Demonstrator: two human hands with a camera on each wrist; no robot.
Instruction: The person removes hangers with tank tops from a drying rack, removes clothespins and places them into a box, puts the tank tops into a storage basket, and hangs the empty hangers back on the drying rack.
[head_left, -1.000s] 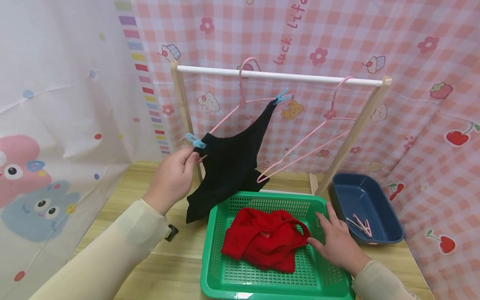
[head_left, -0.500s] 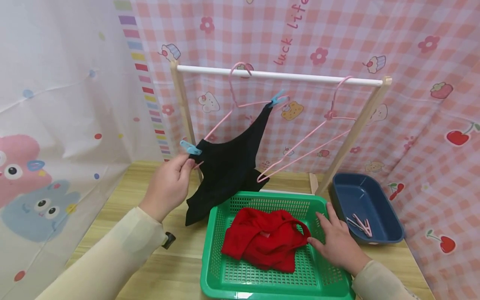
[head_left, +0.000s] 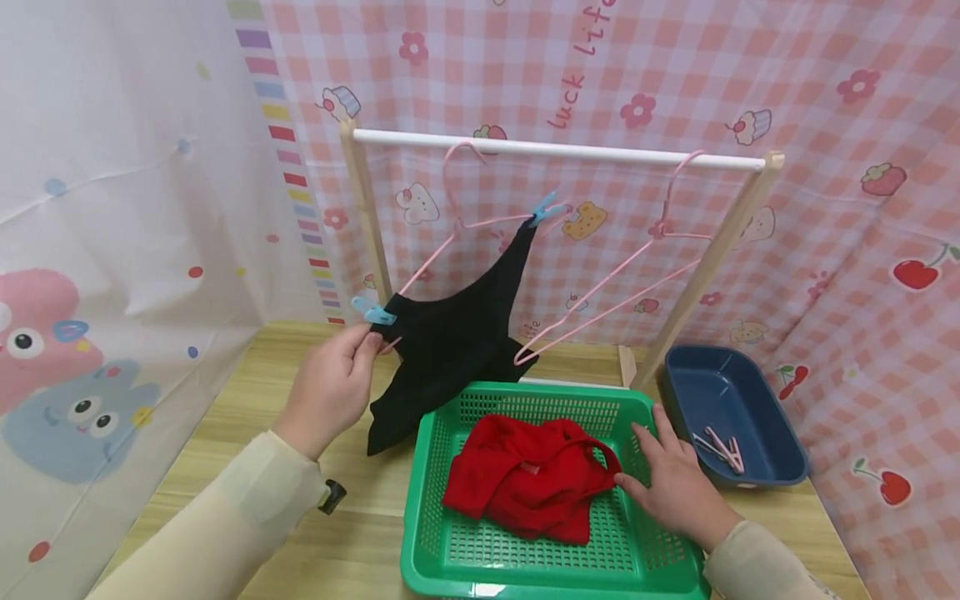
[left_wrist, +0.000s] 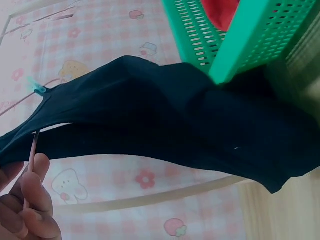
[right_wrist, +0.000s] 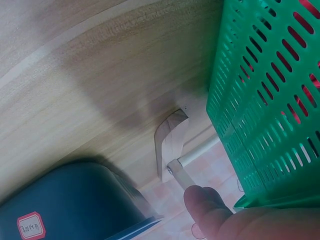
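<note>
In the head view my left hand (head_left: 330, 383) pinches the lower left end of a pink hanger (head_left: 427, 262). A black tank top (head_left: 457, 333) hangs on this hanger, one strap fixed by a blue clothespin (head_left: 372, 312) beside my fingers, the other by a second blue clothespin (head_left: 545, 208). The hanger's hook stands at the white rod (head_left: 600, 150), its tip showing below it. In the left wrist view my curled fingers (left_wrist: 37, 195) go round the pink wire. My right hand (head_left: 678, 483) rests over the right rim of a green basket (head_left: 525, 587), fingers extended.
A crumpled red garment (head_left: 532, 483) lies in the basket. Another pink hanger (head_left: 611, 279) hangs from the rod at the right, without clothing. A blue tub (head_left: 757, 400) with pink clothespins (head_left: 723, 452) stands right of the wooden rack post (head_left: 701, 275).
My left hand has moved down and left, drawing the hanger, its hook and the black tank top along. The right hand has stayed on the basket rim.
</note>
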